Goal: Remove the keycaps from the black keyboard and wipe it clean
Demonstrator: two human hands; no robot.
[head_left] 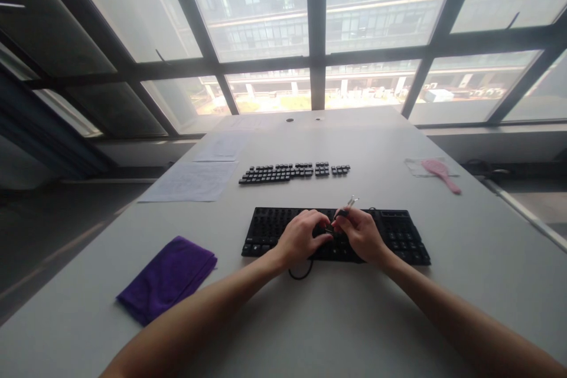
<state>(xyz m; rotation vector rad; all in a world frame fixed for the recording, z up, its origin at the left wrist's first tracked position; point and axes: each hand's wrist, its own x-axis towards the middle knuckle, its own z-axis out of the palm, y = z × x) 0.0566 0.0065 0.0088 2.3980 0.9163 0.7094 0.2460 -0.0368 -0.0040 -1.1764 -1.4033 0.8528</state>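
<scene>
A black keyboard [266, 230] lies across the table in front of me, with keycaps off over part of its left and middle. My right hand [359, 233] is closed over its middle, holding a small tool with pale wire-like ends [352, 201] that stick up past the fingers. Beside it, my left hand [303, 235] rests on the keyboard with fingers curled and the fingertips close to the right ones; whatever lies between them is too small to make out. Behind the keyboard, loose black keycaps [277, 175] stand in rows.
A folded purple cloth [170, 277] lies at the left front, and paper sheets [190, 181] lie behind it. On the right is a pink brush-like object [439, 172] on a clear bag [414, 167]. A black cable loop [301, 276] sticks out before the keyboard.
</scene>
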